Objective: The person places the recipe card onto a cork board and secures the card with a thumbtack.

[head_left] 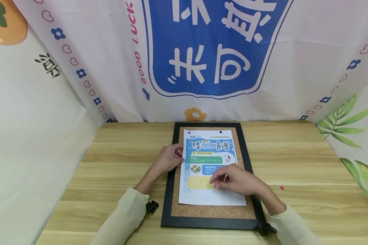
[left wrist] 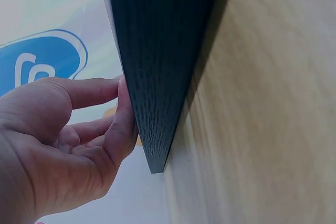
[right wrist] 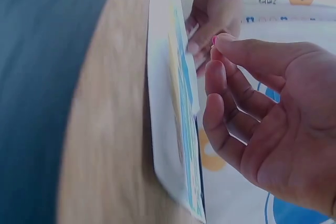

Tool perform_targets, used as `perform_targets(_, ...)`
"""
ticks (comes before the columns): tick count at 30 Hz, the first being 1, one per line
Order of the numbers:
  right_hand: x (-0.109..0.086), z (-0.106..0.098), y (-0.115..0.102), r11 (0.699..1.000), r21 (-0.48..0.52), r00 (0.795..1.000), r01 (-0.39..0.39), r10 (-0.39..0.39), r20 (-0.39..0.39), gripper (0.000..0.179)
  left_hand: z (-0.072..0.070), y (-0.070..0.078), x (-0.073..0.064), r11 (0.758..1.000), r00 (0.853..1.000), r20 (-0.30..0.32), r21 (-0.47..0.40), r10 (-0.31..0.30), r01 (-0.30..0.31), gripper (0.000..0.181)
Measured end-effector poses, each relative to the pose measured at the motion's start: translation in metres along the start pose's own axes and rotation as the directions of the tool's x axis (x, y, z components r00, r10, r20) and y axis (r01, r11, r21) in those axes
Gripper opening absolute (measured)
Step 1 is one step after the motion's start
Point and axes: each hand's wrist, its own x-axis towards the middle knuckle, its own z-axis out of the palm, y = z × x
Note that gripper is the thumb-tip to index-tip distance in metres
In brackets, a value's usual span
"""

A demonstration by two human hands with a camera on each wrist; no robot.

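A printed sheet of paper (head_left: 202,197) lies on a cork board (head_left: 193,211) with a black frame (head_left: 208,223). Its upper edge carries a purple pushpin (head_left: 189,132) and a black pushpin (head_left: 220,132). At the sheet's left edge, my left hand (head_left: 170,157) reaches over the frame and pinches the paper between thumb and fingers. My right hand (head_left: 237,178) hovers over the lower part of the sheet, pinching a small pink pushpin (right wrist: 214,40) between thumb and index finger. Only the pin's pink part shows clearly.
Another small pink piece (head_left: 282,188) lies on the wooden table (head_left: 309,163) to the right of the board. A printed cloth (head_left: 110,68) hangs behind the table and at both sides. Black wrist devices (head_left: 152,206) sit by both sleeves.
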Motion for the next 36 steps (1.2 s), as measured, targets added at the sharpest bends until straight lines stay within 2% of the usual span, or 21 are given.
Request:
perform_targets(13,0.025,0.035,-0.017,0.996,0.056,0.993,0.074,-0.079,0.093,0.010,-0.002,0.000,0.000,1.000,1.000,0.009,-0.003,0.008,-0.008,0.054)
perform_targets(18,0.032,0.046,-0.021,0.996,0.038,0.989,0.081,-0.085,0.121,0.009,-0.002,0.000,0.000,1.000,1.000,0.011,-0.005,0.008,-0.008,0.053)
perform_targets(25,0.038,0.055,-0.025,0.997,0.028,0.991,0.067,-0.069,0.117,0.010,-0.002,0.001,-0.002,1.000,1.000,0.013,-0.004,-0.009,0.009,0.053)
perform_targets(36,0.044,0.062,-0.028,0.998,-0.015,0.994,0.061,-0.059,0.093,0.011,-0.003,0.003,-0.001,1.000,1.000,0.009,0.004,0.002,-0.002,0.047)
